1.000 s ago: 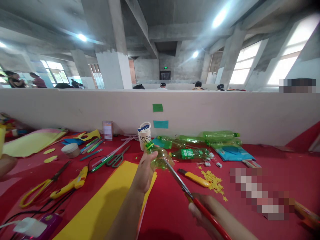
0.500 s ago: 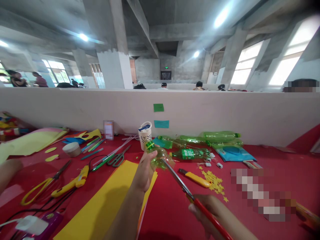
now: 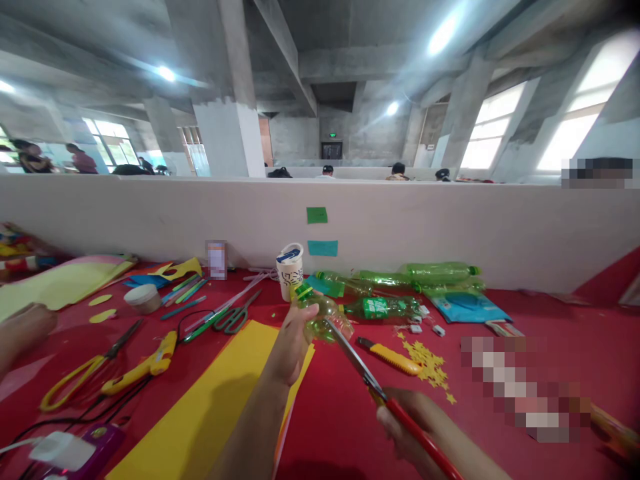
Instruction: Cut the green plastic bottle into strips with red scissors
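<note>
In the middle of the head view, my left hand (image 3: 291,343) is closed around a clear green plastic bottle piece (image 3: 320,312). It is the neck end of a bottle, with a green cap, tilted toward the upper left. My right hand (image 3: 403,420) grips red-handled scissors (image 3: 357,360), whose blades point up and left. Their tips meet the lower part of the bottle piece; whether they are cutting through the plastic I cannot tell. Under my left forearm lies a stack of yellow paper sheets (image 3: 200,407).
Behind the bottle piece stands a white patterned cup (image 3: 289,273). Several green bottles (image 3: 440,272) lie by the partition. A yellow utility knife (image 3: 393,357) and yellow paper stars (image 3: 425,363) are at right; a glue gun (image 3: 145,370) and yellow-handled scissors (image 3: 75,380) at left. Another person's hand (image 3: 33,327) reaches in.
My left hand has shifted the bottle piece slightly right and down, with the scissors still against it. At the far left, the other person's hand has come further into view.
</note>
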Demonstrator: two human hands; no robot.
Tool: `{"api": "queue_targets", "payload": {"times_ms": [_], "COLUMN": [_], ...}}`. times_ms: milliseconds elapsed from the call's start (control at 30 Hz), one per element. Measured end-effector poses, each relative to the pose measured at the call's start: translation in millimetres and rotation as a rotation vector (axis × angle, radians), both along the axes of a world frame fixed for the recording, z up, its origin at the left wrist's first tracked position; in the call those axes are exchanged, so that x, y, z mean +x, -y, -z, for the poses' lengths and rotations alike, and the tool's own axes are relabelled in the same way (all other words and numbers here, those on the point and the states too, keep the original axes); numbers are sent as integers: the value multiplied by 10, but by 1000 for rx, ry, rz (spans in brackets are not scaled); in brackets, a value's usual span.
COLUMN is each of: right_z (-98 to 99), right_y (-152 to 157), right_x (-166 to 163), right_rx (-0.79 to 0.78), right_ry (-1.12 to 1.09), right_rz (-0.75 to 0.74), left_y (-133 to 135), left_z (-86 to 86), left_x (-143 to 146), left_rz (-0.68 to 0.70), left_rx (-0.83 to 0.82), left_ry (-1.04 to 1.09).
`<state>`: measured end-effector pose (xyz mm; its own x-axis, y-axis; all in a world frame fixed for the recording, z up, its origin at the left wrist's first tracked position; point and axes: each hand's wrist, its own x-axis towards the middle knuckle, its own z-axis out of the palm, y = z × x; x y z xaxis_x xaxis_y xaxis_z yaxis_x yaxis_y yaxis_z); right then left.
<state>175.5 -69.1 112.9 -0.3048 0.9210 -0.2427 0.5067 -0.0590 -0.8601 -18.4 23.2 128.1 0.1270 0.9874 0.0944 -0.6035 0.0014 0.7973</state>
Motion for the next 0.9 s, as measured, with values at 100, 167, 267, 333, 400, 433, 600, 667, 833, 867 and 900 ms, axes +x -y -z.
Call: {"api": "queue_targets", "payload": {"times_ms": [100,167,267,333,400,433,600,667,833,867,900], "right_z": [-1,-2,-21,-43,-67,-78,-83,-59,10,17,19], "right_y": [-9,-22,-34,-30,-17,-9,9,2,-21,-22,-20], "right_x": [-20,-19,-7,1,8,12,24,13,-23,-25,-25], "right_rx": [-67,-36,21,-8,-42,-38,19,2,-75,-76,-70], "right_ry": [9,54,69,59,50,46,26,15,-6,5,14], "right_rz": [45,33,-18,-25,-14,-14,-44,-22,62,78,90], "left_y": [-17,-30,-45,-51,-55,-55,-30,-20,-18,-19,-21], "left_z": [34,57,68,59,44,38,54,71,84,85,86], "left_x": [-8,-19,-36,-45,-48,-46,-7,8,10,7,5], "left_rz": [13,2,-20,-11,-4,-9,-50,-72,-79,-78,-77], "left_rx": [-25,-32,-32,-41,-54,-59,-25,-17,-16,-18,-22], "left_ry": [-1,-9,-13,4,21,20,-63,-97,-124,-124,-124]}}
